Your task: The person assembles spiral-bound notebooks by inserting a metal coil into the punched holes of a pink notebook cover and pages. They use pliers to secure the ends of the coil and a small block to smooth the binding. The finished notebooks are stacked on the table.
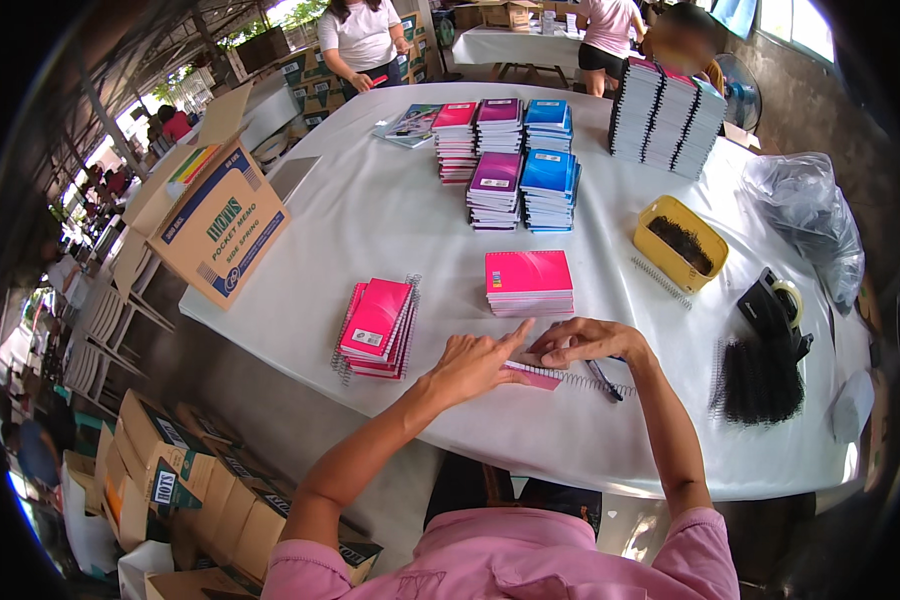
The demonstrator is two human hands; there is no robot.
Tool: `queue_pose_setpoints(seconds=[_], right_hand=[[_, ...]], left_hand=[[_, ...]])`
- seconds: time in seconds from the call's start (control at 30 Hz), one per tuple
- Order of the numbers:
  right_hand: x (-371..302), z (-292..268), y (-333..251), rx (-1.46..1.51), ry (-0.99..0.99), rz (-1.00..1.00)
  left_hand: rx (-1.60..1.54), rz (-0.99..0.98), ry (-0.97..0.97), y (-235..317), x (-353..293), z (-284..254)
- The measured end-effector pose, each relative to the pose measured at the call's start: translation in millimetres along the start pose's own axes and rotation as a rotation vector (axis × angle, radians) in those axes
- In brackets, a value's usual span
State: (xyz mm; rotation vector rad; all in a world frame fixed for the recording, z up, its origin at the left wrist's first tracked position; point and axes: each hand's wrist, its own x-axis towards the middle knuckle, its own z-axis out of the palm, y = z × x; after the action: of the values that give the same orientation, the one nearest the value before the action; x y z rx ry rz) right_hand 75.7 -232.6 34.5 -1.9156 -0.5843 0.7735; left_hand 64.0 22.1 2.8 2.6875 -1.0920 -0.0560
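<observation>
Got a pile of pink notebooks (378, 330) between nine and ten o'clock from my left hand (475, 365), whose thumb and fingers are on the pink notebook (538, 380) right below both hands. My right hand (580, 342) is bunched over it, can't tell if it's gripping. Most of the cover's hidden. Table (670, 400) edge at six, open room at three, between pen (604, 381) and black coils (760, 382).

Green and dark lettering (237, 233) on cardboard box (260, 213); white label (368, 338) on pink notebook (383, 300).
</observation>
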Motion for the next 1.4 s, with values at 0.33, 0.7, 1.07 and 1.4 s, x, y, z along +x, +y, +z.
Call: queue_pose_setpoints(seconds=[0.33, 0.7, 1.07, 1.4], right_hand=[[1.0, -6.6, 18.8, 0.195, 0.067, -0.095], [-7.6, 2.3, -11.5, -0.061, 0.151, 0.192], [6.9, -18.6, 31.0, 0.469, -0.034, -0.162], [4.7, 0.0, 15.2, 0.279, 0.293, 0.076]], left_hand=[[-0.097, -0.020, 0.174, -6.5, 1.3, 5.0], [-0.225, -0.184, 0.091, 2.0, 5.3, -1.3], [-0.501, -0.106, 0.257, -6.2, 11.6, 11.3], [-1.072, -0.228, 0.384, -13.0, 5.8, 51.3]])
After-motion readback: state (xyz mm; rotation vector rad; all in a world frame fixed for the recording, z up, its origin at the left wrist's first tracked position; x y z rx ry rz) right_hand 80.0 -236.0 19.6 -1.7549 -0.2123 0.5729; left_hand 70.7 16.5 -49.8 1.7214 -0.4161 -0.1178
